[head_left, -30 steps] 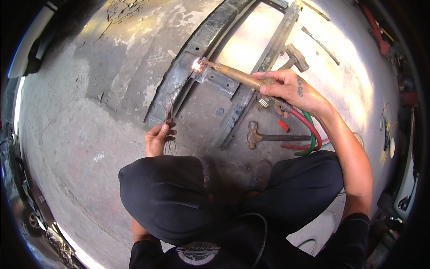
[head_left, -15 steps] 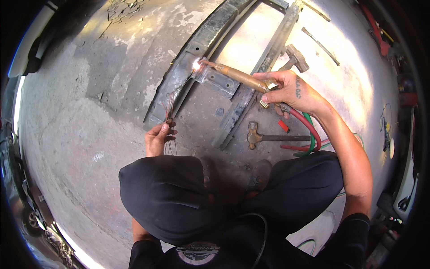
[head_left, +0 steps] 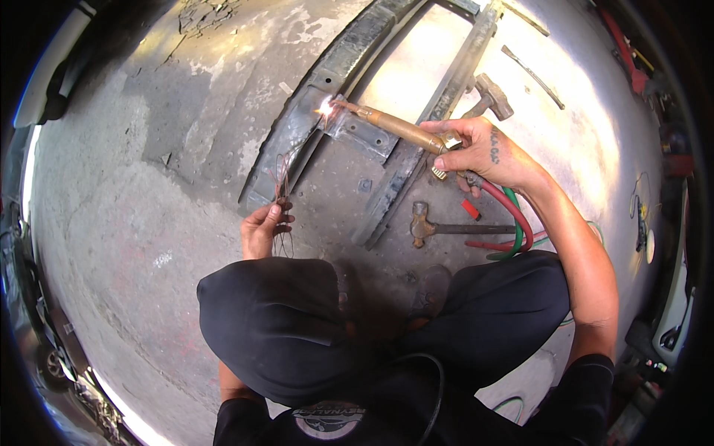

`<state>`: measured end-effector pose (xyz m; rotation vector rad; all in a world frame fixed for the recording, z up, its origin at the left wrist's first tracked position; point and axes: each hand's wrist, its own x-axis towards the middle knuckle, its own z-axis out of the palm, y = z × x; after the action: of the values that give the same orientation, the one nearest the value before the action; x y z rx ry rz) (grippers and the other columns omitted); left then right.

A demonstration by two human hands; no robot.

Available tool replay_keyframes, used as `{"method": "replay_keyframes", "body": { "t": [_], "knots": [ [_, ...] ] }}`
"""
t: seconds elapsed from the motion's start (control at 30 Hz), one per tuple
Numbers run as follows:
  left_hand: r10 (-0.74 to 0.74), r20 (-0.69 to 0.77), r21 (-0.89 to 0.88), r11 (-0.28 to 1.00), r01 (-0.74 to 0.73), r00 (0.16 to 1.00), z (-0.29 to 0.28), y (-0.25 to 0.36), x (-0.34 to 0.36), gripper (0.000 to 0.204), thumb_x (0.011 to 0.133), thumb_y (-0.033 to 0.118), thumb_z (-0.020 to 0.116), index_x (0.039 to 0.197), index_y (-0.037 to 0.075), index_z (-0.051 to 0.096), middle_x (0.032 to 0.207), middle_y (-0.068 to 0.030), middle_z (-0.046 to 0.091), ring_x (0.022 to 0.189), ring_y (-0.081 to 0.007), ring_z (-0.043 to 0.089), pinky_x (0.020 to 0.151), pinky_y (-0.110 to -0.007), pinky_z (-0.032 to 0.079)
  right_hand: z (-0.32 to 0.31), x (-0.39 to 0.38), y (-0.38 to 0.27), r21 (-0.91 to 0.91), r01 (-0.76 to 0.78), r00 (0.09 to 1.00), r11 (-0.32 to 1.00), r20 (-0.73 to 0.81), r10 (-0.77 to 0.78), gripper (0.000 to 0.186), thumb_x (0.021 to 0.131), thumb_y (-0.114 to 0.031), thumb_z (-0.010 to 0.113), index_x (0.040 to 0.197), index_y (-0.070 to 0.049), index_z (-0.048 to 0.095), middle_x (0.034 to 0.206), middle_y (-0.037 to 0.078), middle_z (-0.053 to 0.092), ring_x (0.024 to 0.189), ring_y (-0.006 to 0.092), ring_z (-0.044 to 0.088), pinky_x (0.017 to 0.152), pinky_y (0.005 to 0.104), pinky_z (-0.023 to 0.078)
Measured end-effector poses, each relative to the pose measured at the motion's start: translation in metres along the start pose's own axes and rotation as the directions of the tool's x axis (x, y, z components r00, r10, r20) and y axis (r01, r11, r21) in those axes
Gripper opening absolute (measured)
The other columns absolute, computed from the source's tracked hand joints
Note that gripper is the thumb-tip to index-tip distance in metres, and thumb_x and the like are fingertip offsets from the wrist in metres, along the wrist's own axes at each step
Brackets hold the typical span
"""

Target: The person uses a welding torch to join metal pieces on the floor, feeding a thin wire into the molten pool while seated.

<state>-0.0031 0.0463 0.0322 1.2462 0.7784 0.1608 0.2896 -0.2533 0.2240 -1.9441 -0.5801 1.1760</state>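
Note:
My right hand (head_left: 461,152) grips a brass gas torch (head_left: 398,128) with red and green hoses (head_left: 520,223) running from it. Its tip and bright flame (head_left: 326,110) meet a metal bracket (head_left: 361,135) where it joins a long, curved dark steel beam (head_left: 346,48). My left hand (head_left: 260,227) is closed on a bundle of thin wires (head_left: 281,175) beside the lower end of that beam. A straight metal rail (head_left: 394,189) lies on the floor right of the bracket, passing under the torch.
A ball-peen hammer (head_left: 420,227) and red object (head_left: 470,209) lie below the rail. A sledgehammer (head_left: 492,100) and metal bars (head_left: 532,74) are at upper right. My bent legs (head_left: 268,320) are below. Vehicle parts (head_left: 44,312) line the left edge; cords and tools the right.
The flame's glare at the bracket flickers slightly. My right hand and the torch valves have shifted very slightly from a second ago; my left hand and the metal pieces look the same.

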Motion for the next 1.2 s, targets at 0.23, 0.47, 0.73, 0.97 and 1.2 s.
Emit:
{"method": "replay_keyframes", "body": {
  "t": [0.23, 0.47, 0.73, 0.97, 1.2],
  "knots": [
    [0.003, -0.005, -0.005, 1.000, -0.003, 1.000, 0.0006, -0.0002, -0.0002, 0.034, 0.103, 0.022, 0.066, 0.120, -0.006, 0.071, 0.109, -0.0150, 0.075, 0.089, -0.0249, 0.073, 0.076, -0.038, 0.059, 0.0003, -0.0005, -0.0011, -0.003, -0.006, 1.000, 1.000, -0.006, 0.006, 0.068, 0.088, -0.010, 0.069, 0.150, 0.007, 0.048, 0.079, 0.011, 0.072, 0.054, 0.0128, 0.062, 0.049, 0.0299, 0.051],
    [0.010, -0.004, -0.002, 1.000, -0.010, 1.000, 0.0006, -0.0011, 0.0004, 0.034, 0.102, 0.023, 0.067, 0.120, -0.006, 0.071, 0.109, -0.0153, 0.075, 0.089, -0.0254, 0.073, 0.076, -0.038, 0.059, -0.0004, -0.0011, -0.0005, -0.003, -0.005, 1.000, 1.000, -0.008, 0.005, 0.067, 0.088, -0.011, 0.070, 0.149, 0.007, 0.050, 0.072, 0.009, 0.069, 0.054, 0.0130, 0.063, 0.049, 0.0301, 0.051],
    [0.013, -0.006, 0.004, 1.000, -0.013, 1.000, 0.0011, -0.0001, -0.0006, 0.034, 0.102, 0.023, 0.067, 0.119, -0.006, 0.072, 0.109, -0.0153, 0.075, 0.089, -0.0252, 0.073, 0.075, -0.038, 0.059, 0.0011, -0.0024, -0.0038, -0.008, -0.016, 0.999, 1.000, -0.028, 0.016, 0.066, 0.088, -0.009, 0.070, 0.149, 0.006, 0.050, 0.077, 0.010, 0.072, 0.055, 0.0130, 0.063, 0.047, 0.0299, 0.050],
    [0.011, -0.002, 0.003, 1.000, -0.011, 1.000, 0.0013, 0.0000, -0.0006, 0.034, 0.102, 0.023, 0.067, 0.119, -0.006, 0.072, 0.108, -0.0150, 0.075, 0.089, -0.0251, 0.073, 0.075, -0.038, 0.059, 0.0005, -0.0025, -0.0024, -0.009, -0.014, 0.999, 1.000, -0.029, 0.013, 0.066, 0.088, -0.009, 0.071, 0.149, 0.006, 0.050, 0.078, 0.011, 0.072, 0.055, 0.0129, 0.063, 0.047, 0.0296, 0.051],
    [0.011, 0.001, -0.005, 1.000, -0.011, 1.000, 0.0001, -0.0014, 0.0001, 0.033, 0.102, 0.022, 0.068, 0.119, -0.006, 0.072, 0.108, -0.0148, 0.075, 0.088, -0.0250, 0.073, 0.075, -0.038, 0.059, 0.0002, -0.0017, -0.0025, -0.016, -0.014, 0.999, 1.000, -0.032, 0.013, 0.066, 0.088, -0.009, 0.071, 0.149, 0.005, 0.051, 0.080, 0.012, 0.073, 0.057, 0.0131, 0.064, 0.047, 0.0295, 0.051]
  ]
}}
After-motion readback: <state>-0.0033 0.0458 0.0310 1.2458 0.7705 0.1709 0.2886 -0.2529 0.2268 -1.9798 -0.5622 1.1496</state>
